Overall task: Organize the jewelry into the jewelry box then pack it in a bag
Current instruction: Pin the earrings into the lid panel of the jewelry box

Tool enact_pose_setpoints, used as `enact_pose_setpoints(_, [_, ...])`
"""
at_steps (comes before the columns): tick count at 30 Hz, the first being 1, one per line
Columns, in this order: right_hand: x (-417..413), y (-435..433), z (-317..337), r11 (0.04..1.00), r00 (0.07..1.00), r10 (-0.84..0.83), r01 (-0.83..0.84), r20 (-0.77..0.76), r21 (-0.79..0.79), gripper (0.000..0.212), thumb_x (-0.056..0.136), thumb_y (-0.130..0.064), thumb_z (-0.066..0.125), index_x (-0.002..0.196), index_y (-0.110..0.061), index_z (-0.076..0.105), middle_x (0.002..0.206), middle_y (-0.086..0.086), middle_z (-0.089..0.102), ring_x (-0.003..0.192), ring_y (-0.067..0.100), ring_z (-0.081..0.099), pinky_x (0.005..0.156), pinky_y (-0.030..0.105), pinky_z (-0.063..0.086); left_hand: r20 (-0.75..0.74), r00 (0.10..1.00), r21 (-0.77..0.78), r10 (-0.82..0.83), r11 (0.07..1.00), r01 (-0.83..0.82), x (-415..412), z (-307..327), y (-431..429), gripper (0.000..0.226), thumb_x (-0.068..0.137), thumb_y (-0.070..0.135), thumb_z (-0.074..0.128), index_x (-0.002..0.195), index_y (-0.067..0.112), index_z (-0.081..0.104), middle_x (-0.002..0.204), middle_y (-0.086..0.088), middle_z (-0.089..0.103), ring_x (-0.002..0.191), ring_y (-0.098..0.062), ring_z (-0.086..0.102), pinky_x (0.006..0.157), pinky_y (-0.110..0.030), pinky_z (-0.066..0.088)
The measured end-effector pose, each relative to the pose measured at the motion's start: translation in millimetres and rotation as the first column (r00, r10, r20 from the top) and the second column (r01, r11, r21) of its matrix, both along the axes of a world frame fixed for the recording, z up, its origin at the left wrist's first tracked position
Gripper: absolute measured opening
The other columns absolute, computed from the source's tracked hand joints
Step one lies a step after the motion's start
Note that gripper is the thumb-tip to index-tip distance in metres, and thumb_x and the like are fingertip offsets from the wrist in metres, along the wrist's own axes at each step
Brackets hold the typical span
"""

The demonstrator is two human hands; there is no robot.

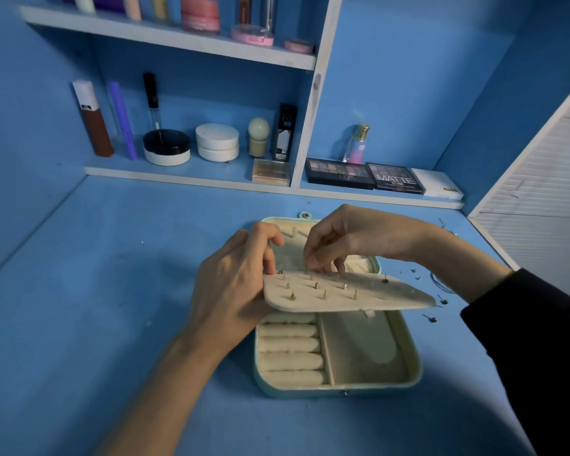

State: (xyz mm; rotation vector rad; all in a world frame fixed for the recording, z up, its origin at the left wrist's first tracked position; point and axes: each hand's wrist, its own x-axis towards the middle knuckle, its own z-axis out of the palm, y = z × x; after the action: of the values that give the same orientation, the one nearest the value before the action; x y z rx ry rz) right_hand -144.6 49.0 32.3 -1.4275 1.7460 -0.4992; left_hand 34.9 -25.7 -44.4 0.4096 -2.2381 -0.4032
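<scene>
On our blue painted desk (79,307), below white-edged shelves (165,34) of cosmetics, our left hand (231,284) grips the cream padded earring panel (359,299) over the open mint jewelry box (417,373). Our right hand (359,238) pinches a stud (306,269) on it. Loose silver studs (432,319) lie right.

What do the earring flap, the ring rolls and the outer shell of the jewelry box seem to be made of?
Earring flap: probably cream suede-like fabric over a stiff board; matte, fuzzy, and flat though the left hand holds it up at one end. Ring rolls: same matte cream fabric, likely padded, judging by the rounded shape. Outer shell: pale green, smooth, perhaps faux leather.
</scene>
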Motion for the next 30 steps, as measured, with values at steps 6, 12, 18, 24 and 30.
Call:
enact_pose_setpoints(6, [0.1,-3.0,1.7,0.999,1.000,0.025,-0.025,-0.013,0.019,0.005,0.084,-0.004,0.065,0.083,-0.005,0.070,0.074,0.009,0.066,0.064,0.012,0.058,0.062,0.024,0.049,-0.031,1.000,-0.002,0.005,1.000,-0.005,-2.7,-1.5,-0.5,0.054,0.063,0.057,0.056,0.099,0.022,0.037,0.067,0.009,0.053,0.070,-0.001,0.040,0.061,-0.021,0.040])
enact_pose_setpoints(12, [0.1,-11.0,6.3,0.994,0.995,0.088,-0.084,-0.051,0.074,0.010,0.084,-0.001,0.063,0.080,-0.009,0.069,0.073,0.008,0.066,0.066,0.013,0.061,0.062,0.025,0.051,-0.012,1.000,-0.024,0.016,1.000,-0.017,-2.4,-3.5,-1.0,0.055,0.063,0.055,0.060,0.100,0.022,0.037,0.066,0.010,0.053,0.071,-0.003,0.043,0.056,-0.025,0.041])
enact_pose_setpoints(18, [0.8,-19.0,11.3,0.980,0.980,0.168,-0.154,-0.109,0.129,0.014,0.084,0.002,0.061,0.080,-0.010,0.068,0.073,0.007,0.067,0.065,0.011,0.061,0.060,0.024,0.051,-0.036,0.999,-0.023,0.008,1.000,-0.009,-1.7,-4.3,-0.8,0.050,0.066,0.046,0.061,0.102,0.021,0.038,0.066,0.008,0.053,0.071,-0.003,0.043,0.057,-0.025,0.040])
enact_pose_setpoints(24, [-1.3,-23.2,11.4,0.971,0.974,0.208,-0.194,-0.094,0.137,0.013,0.085,0.001,0.062,0.081,-0.010,0.067,0.072,0.005,0.067,0.065,0.011,0.061,0.059,0.023,0.051,-0.024,1.000,-0.037,0.008,0.999,-0.009,-1.2,-4.9,-1.1,0.053,0.063,0.036,0.070,0.102,0.020,0.038,0.066,0.008,0.052,0.070,0.005,0.031,0.056,-0.015,0.032])
enact_pose_setpoints(30, [-5.9,-19.0,5.8,0.975,0.977,0.210,-0.207,-0.041,0.083,0.011,0.085,0.002,0.063,0.084,-0.008,0.067,0.072,0.003,0.066,0.067,0.014,0.061,0.064,0.027,0.054,-0.040,0.999,-0.036,-0.002,0.999,0.000,-1.6,-3.2,0.1,0.049,0.066,0.048,0.057,0.101,0.019,0.038,0.065,0.008,0.053,0.070,0.003,0.034,0.057,-0.020,0.037])
